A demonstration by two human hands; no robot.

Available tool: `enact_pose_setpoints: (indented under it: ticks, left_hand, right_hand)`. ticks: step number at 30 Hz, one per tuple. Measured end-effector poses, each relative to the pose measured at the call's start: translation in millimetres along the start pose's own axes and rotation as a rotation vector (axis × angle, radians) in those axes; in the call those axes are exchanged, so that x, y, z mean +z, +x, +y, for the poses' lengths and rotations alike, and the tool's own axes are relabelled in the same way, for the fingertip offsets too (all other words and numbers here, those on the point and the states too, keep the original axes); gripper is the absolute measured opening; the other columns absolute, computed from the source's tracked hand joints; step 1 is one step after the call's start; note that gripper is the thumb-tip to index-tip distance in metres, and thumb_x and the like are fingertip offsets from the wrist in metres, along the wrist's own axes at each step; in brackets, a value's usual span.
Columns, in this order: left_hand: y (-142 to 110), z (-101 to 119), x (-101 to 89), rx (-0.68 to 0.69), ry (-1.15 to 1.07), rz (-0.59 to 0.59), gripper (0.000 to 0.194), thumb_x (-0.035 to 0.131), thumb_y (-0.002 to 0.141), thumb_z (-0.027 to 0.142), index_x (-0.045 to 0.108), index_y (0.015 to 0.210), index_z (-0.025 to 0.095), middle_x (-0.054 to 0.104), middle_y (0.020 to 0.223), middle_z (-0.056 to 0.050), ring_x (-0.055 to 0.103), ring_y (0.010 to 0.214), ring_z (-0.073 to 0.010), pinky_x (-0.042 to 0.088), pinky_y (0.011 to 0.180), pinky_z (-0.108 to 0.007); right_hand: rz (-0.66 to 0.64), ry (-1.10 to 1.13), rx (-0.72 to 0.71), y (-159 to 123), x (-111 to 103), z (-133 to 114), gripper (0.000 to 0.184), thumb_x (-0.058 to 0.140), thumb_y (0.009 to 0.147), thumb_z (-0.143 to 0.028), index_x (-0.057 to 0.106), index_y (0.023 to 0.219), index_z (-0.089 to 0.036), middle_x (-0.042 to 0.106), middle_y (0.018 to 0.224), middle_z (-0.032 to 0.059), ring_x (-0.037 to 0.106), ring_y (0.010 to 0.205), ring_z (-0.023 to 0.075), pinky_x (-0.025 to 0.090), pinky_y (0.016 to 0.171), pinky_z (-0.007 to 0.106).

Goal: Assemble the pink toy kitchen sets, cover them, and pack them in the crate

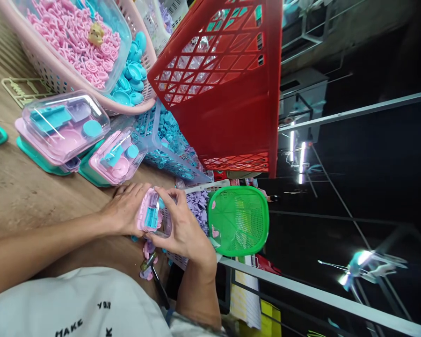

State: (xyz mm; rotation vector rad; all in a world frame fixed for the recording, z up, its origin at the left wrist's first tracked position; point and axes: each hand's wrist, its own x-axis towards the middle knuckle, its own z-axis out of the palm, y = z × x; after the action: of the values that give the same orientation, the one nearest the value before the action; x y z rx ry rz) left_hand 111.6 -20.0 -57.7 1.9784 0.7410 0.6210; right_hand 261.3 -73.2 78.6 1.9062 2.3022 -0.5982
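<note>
Both my hands hold one small pink toy case (150,216) with a clear lid and turquoise pieces inside. My left hand (124,210) grips its left side, fingers curled over the top. My right hand (184,230) wraps the right side, with thumb and fingers pressed on the lid. Below the hands, a few loose pink and lilac pieces (148,262) lie at the table edge. Just beyond my right hand stands a white basket of lilac parts (199,202).
Two filled cases (61,126) (117,157) on turquoise bases sit on the wooden table (17,196). Behind them are a pink basket (56,77) with pink and blue parts, a blue basket (168,140), a red crate (231,89) and a green basket (240,220).
</note>
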Motion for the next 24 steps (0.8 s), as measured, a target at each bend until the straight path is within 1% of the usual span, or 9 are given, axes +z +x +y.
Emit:
enact_pose_setpoints:
  ticks: [3,6,9,11,15,18,21,22,24]
  left_hand:
    - [0,3,-3.2,0.005,-0.012,-0.011,0.096,0.085,0.059,0.04,0.041,0.139,0.013,0.057,0.134,-0.017,0.054,0.127,-0.0392,0.043,0.11,-0.055]
    - [0,4,-5.3,0.0,-0.016,-0.026,0.093,0.086,0.059,0.04,0.042,0.137,0.013,0.057,0.131,-0.017,0.054,0.124,-0.039,0.043,0.108,-0.054]
    - [1,4,-7.1,-0.017,-0.017,-0.039,0.092,0.086,0.058,0.041,0.044,0.135,0.013,0.058,0.128,-0.017,0.055,0.123,-0.039,0.044,0.107,-0.053]
    - [2,5,-8.7,-0.024,-0.022,-0.046,0.092,0.086,0.057,0.041,0.044,0.134,0.015,0.059,0.126,-0.016,0.055,0.123,-0.0391,0.044,0.107,-0.053]
    - [1,5,-8.7,-0.005,-0.031,-0.039,0.093,0.085,0.057,0.042,0.044,0.136,0.017,0.059,0.128,-0.016,0.056,0.122,-0.0391,0.044,0.108,-0.054]
    - [2,0,-2.6,0.029,-0.031,-0.03,0.104,0.085,0.059,0.048,0.039,0.144,0.011,0.056,0.136,-0.02,0.054,0.126,-0.041,0.043,0.11,-0.056]
    - [7,-15,0.6,0.105,-0.044,-0.033,0.121,0.085,0.06,0.056,0.027,0.155,0.009,0.047,0.149,-0.025,0.046,0.139,-0.0429,0.037,0.118,-0.057]
    - [9,-21,-1.6,0.13,-0.052,-0.045,0.125,0.086,0.059,0.056,0.024,0.158,0.01,0.043,0.154,-0.026,0.042,0.144,-0.0425,0.034,0.121,-0.057]
    - [11,-32,-12.8,0.167,-0.07,-0.095,0.13,0.087,0.058,0.053,0.019,0.16,0.012,0.038,0.159,-0.025,0.036,0.15,-0.0406,0.03,0.125,-0.056]
  right_hand:
    - [-0.042,-0.074,0.032,2,-6,-7,0.097,0.083,0.074,-0.036,0.034,0.157,-0.024,0.04,0.135,0.0142,0.052,0.13,0.0335,0.052,0.11,0.051]
    - [-0.097,-0.134,0.027,7,-14,-13,0.099,0.083,0.073,-0.037,0.034,0.158,-0.024,0.041,0.134,0.0149,0.052,0.129,0.0354,0.055,0.105,0.052]
    - [-0.141,-0.178,0.009,14,-20,-14,0.101,0.083,0.073,-0.04,0.034,0.159,-0.025,0.042,0.133,0.0153,0.053,0.127,0.0366,0.057,0.101,0.053]
    - [-0.145,-0.184,0.005,16,-21,-13,0.1,0.083,0.074,-0.044,0.035,0.159,-0.025,0.042,0.134,0.0157,0.054,0.127,0.037,0.057,0.101,0.054]
    - [-0.09,-0.101,-0.002,11,-13,-5,0.104,0.086,0.073,-0.045,0.033,0.16,-0.026,0.041,0.139,0.0152,0.051,0.133,0.0359,0.054,0.107,0.054]
    - [-0.028,-0.025,-0.016,1,0,1,0.108,0.086,0.076,-0.041,0.025,0.163,-0.026,0.04,0.145,0.0158,0.047,0.141,0.034,0.047,0.117,0.051]
    - [0.044,0.055,0.004,-5,12,8,0.112,0.085,0.078,-0.039,0.017,0.165,-0.024,0.04,0.148,0.0175,0.048,0.143,0.034,0.047,0.118,0.047]
    - [0.071,0.088,0.015,-3,16,11,0.113,0.085,0.078,-0.039,0.016,0.166,-0.024,0.04,0.148,0.0174,0.05,0.142,0.0339,0.048,0.117,0.046]
    - [0.133,0.153,0.051,3,25,14,0.119,0.089,0.072,-0.041,0.017,0.166,-0.025,0.042,0.148,0.0165,0.054,0.139,0.0339,0.05,0.114,0.048]
